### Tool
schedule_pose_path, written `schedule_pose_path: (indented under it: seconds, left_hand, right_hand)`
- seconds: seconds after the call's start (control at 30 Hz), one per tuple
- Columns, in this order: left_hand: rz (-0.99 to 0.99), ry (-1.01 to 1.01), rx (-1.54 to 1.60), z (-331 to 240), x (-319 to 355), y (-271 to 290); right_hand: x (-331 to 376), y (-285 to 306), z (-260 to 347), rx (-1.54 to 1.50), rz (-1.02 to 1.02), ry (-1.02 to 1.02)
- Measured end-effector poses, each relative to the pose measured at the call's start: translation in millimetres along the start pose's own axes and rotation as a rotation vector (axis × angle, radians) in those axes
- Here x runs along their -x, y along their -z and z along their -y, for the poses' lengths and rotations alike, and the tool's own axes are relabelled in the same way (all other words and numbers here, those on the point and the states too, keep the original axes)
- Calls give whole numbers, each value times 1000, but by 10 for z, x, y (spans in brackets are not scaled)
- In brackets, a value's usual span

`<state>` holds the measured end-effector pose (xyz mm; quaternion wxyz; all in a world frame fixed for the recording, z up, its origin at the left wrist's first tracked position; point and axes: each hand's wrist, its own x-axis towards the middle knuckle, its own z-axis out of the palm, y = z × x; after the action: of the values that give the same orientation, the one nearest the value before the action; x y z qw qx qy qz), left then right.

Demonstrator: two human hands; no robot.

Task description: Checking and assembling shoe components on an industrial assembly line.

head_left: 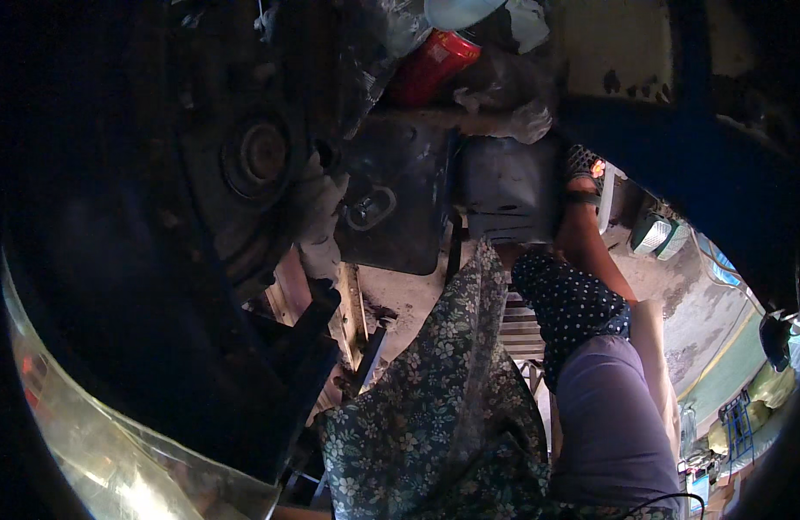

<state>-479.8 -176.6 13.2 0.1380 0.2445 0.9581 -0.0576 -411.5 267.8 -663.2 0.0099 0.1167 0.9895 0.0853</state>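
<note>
Red can (435, 65) lies tilted, crumpled plastic (406, 28) just to its left. Well apart, below and right of can: blue crate (740, 429), yellowish bags (773, 384).

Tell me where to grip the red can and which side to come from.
Grip the red can around the middle of its rounded side, probably best from the camera's side: that face shows bare, the can lies slanted, and a pale rounded object crowds its upper end.

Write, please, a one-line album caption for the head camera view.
Floral cloth beside a dotted sleeve, a dark machine at left, and a red can near the picture's top.
</note>
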Motion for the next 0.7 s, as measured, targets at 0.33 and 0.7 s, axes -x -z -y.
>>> schedule_pose_path:
  seconds: [0.33, 0.7]
  left_hand:
    - [46, 57, -17, 58, 103, 32]
    - [146, 132, 37, -86, 336, 315]
  right_hand:
    - [-80, -298, -37, -122, 220, -99]
    - [583, -1141, -224, 228, 473, 318]
